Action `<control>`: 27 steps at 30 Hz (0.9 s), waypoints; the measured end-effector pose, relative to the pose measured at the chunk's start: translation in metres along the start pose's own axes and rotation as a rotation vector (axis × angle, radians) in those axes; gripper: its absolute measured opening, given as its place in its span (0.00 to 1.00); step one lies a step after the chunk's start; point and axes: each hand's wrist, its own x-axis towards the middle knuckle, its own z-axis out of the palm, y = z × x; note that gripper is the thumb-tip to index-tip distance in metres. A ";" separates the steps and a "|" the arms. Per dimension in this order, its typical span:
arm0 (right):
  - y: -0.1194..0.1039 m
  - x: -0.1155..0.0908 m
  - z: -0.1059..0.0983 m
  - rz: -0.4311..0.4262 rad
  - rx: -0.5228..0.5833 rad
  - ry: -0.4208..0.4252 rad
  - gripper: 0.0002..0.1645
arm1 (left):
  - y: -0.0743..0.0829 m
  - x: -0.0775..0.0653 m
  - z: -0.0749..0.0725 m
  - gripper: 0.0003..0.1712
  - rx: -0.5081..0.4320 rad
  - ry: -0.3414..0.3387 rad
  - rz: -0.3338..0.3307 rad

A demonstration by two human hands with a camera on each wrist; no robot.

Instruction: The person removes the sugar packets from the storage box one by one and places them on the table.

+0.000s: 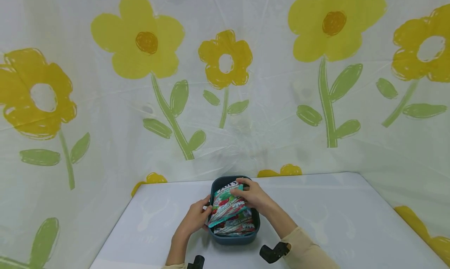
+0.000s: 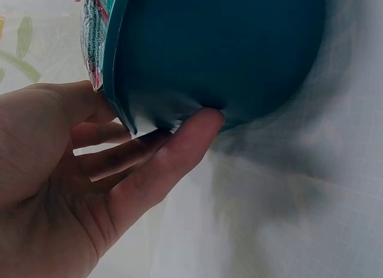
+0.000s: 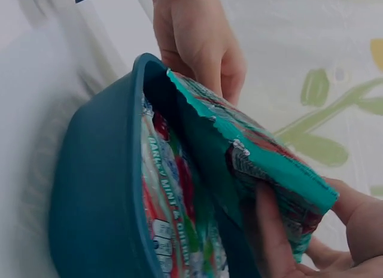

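Note:
A dark teal plastic bin (image 1: 234,241) stands on the white table with candy bags in it. My left hand (image 1: 193,218) grips the bin's left rim; one digit presses against the outer wall (image 2: 221,45) in the left wrist view. A teal and red candy bag (image 1: 226,202) is pinched at its upper right edge by my right hand (image 1: 254,196). This bag (image 3: 257,146) leans tilted in the bin's mouth, with its lower left corner over the rim. Beneath it lies another candy bag (image 3: 170,194), printed with mint and cherry wording and partly covered.
The white tabletop (image 1: 154,230) spreads to both sides of the bin. Behind it hangs a pale sheet (image 1: 267,124) printed with yellow flowers, meeting the table's back edge close behind the bin. Black straps with cameras (image 1: 274,252) sit at my wrists.

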 end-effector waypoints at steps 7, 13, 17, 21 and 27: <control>0.008 0.000 -0.003 0.022 0.142 -0.006 0.38 | 0.000 -0.001 0.001 0.31 0.005 0.000 -0.006; 0.011 -0.003 -0.008 0.028 0.142 0.003 0.37 | 0.000 -0.001 0.000 0.31 0.005 -0.002 0.001; 0.012 -0.004 -0.013 0.009 0.158 -0.025 0.37 | 0.001 -0.001 -0.001 0.31 0.005 -0.003 0.002; 0.012 -0.004 -0.018 -0.028 0.186 -0.051 0.37 | 0.000 -0.001 -0.001 0.31 -0.003 -0.004 -0.003; 0.011 -0.005 -0.025 -0.058 0.193 -0.057 0.36 | 0.000 0.000 -0.001 0.31 -0.017 -0.005 -0.014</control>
